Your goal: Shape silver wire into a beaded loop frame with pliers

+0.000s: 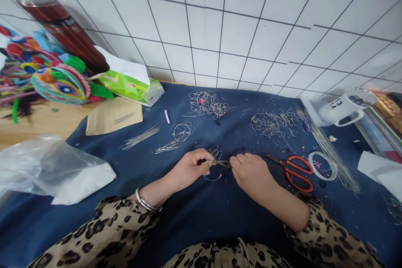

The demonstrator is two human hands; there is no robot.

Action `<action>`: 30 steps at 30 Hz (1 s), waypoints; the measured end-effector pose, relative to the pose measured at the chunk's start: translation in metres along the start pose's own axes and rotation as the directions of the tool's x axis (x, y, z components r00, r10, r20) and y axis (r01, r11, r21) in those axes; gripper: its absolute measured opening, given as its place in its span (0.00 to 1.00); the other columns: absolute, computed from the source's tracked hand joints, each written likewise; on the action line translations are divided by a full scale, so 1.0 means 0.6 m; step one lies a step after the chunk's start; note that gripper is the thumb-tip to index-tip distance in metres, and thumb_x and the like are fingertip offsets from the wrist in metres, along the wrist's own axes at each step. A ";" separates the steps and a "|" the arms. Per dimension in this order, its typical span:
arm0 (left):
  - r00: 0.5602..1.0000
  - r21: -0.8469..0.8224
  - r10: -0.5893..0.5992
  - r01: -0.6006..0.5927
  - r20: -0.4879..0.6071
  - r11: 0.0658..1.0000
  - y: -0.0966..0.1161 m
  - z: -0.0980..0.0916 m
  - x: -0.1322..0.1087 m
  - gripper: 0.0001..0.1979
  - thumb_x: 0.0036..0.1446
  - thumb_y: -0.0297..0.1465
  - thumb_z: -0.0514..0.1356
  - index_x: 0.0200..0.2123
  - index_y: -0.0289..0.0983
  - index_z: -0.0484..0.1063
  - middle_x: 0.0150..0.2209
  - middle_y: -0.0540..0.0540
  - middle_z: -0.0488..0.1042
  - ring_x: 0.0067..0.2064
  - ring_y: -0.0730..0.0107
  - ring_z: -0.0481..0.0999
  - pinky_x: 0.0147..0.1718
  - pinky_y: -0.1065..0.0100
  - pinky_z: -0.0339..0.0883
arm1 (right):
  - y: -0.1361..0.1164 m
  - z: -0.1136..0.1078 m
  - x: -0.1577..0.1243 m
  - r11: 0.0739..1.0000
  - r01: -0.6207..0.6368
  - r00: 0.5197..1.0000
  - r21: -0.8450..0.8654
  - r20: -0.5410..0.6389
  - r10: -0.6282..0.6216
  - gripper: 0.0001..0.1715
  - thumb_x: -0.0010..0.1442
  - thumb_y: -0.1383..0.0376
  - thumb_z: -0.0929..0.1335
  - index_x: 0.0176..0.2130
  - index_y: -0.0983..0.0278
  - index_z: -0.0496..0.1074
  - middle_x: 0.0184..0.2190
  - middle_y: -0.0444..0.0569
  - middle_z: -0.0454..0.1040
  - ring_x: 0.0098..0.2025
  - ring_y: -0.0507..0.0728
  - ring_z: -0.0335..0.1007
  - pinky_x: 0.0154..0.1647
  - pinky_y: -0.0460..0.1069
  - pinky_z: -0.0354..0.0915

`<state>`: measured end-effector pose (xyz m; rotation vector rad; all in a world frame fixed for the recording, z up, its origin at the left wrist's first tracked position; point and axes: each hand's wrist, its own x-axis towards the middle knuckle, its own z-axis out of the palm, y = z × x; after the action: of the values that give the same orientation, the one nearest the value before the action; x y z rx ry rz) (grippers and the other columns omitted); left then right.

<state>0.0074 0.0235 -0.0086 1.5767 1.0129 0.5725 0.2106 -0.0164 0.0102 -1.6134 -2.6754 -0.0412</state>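
Observation:
My left hand (pixel 191 167) rests on the blue cloth (pixel 201 213) with its fingers pinched on a thin wire loop (pixel 213 174). My right hand (pixel 249 170) is closed around small pliers (pixel 223 163), whose tip meets the wire between both hands. A coiled wire piece (pixel 215 150) lies just beyond my fingers. A silver bangle (pixel 145 202) sits on my left wrist.
Orange-handled scissors (pixel 293 168) and a tape roll (pixel 323 165) lie to the right. Tangled wire piles (pixel 207 104) and straight wire bundles (pixel 141 137) lie further back. A plastic bag (pixel 50 167) is at left, a white mug (pixel 344 106) at right, colourful decorations (pixel 59 81) at far left.

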 end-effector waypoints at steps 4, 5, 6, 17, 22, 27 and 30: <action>1.000 0.001 0.017 -0.017 -0.002 1.000 0.002 0.001 -0.001 0.08 0.57 0.30 0.54 0.29 0.34 0.70 0.24 0.51 0.66 0.27 0.75 0.67 0.30 0.72 0.61 | 0.005 -0.005 0.002 1.000 -0.012 1.000 0.022 0.007 0.011 0.06 0.59 0.68 0.61 0.31 0.63 0.65 0.26 0.46 0.67 0.31 0.54 0.59 0.32 0.50 0.47; 1.000 -0.002 0.016 -0.016 0.000 1.000 0.003 0.002 -0.001 0.08 0.57 0.31 0.54 0.30 0.34 0.70 0.24 0.51 0.66 0.27 0.75 0.67 0.30 0.72 0.61 | 0.006 -0.006 0.002 0.999 -0.016 1.000 0.032 0.012 0.015 0.06 0.59 0.68 0.60 0.31 0.62 0.65 0.26 0.46 0.67 0.31 0.54 0.60 0.32 0.50 0.48; 1.000 -0.004 0.016 -0.016 0.002 1.000 0.003 0.002 -0.001 0.08 0.57 0.31 0.54 0.30 0.34 0.70 0.24 0.51 0.66 0.27 0.75 0.67 0.30 0.71 0.61 | 0.008 -0.007 0.003 0.999 -0.019 1.000 0.044 0.018 0.019 0.07 0.59 0.67 0.60 0.31 0.62 0.65 0.27 0.45 0.67 0.31 0.54 0.60 0.32 0.49 0.48; 0.996 -0.057 0.043 -0.048 -0.072 0.997 0.005 0.007 -0.004 0.07 0.57 0.30 0.54 0.28 0.34 0.69 0.28 0.50 0.66 0.28 0.75 0.67 0.31 0.71 0.61 | 0.008 0.004 0.008 0.929 -0.136 0.985 0.345 0.148 0.089 0.09 0.59 0.62 0.61 0.29 0.63 0.65 0.27 0.43 0.70 0.30 0.50 0.65 0.31 0.45 0.52; 0.991 -0.034 0.066 -0.070 -0.119 0.997 0.004 0.011 -0.007 0.09 0.57 0.31 0.54 0.27 0.34 0.69 0.27 0.50 0.67 0.29 0.74 0.67 0.33 0.71 0.61 | 0.012 -0.001 0.010 0.889 -0.182 0.980 0.421 0.156 0.127 0.11 0.60 0.61 0.61 0.28 0.63 0.65 0.26 0.42 0.68 0.28 0.48 0.63 0.29 0.43 0.52; 0.990 -0.004 0.082 -0.083 -0.110 0.997 0.005 0.011 -0.007 0.09 0.57 0.30 0.54 0.26 0.34 0.69 0.27 0.49 0.68 0.30 0.74 0.67 0.32 0.71 0.61 | 0.010 0.001 0.006 0.947 -0.085 0.996 0.310 0.032 0.079 0.08 0.59 0.63 0.61 0.31 0.63 0.66 0.28 0.44 0.68 0.33 0.51 0.62 0.34 0.45 0.53; 0.989 0.010 0.091 -0.091 -0.113 0.996 0.005 0.011 -0.007 0.08 0.57 0.29 0.53 0.27 0.35 0.69 0.28 0.49 0.67 0.30 0.74 0.67 0.32 0.71 0.61 | 0.006 0.001 0.003 0.984 -0.056 0.997 0.171 -0.034 0.062 0.07 0.58 0.65 0.61 0.31 0.64 0.66 0.28 0.46 0.67 0.34 0.53 0.60 0.36 0.48 0.52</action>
<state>0.0114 0.0164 -0.0065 1.6156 1.0311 0.7301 0.2131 -0.0131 0.0095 -1.6209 -2.5227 0.1512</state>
